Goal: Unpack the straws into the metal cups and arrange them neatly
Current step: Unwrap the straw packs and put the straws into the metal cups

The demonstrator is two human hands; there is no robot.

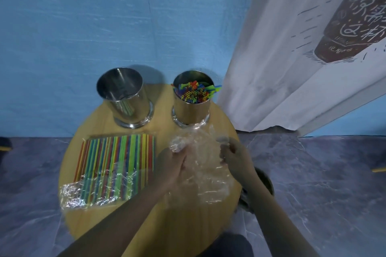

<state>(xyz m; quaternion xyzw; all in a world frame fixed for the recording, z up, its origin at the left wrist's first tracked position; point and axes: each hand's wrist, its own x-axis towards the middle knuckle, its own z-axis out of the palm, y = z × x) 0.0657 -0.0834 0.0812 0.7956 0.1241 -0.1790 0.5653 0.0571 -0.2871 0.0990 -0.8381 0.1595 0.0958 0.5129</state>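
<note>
Two metal cups stand at the back of a round wooden table (188, 225). The left cup (127, 100) holds no straws; the right cup (191, 104) is packed with coloured straws (195, 92). A pack of coloured straws (117, 165) lies flat at the table's left, still in clear wrap. Between my hands is an empty clear plastic wrapper (205, 173), crumpled. My left hand (173, 165) grips its left side and my right hand (234, 156) pinches its right edge.
A blue wall rises behind the table, and a white printed curtain (292, 48) hangs at the right. A grey marbled floor surrounds the table. A dark round object (265, 181) sits low beside the table's right edge.
</note>
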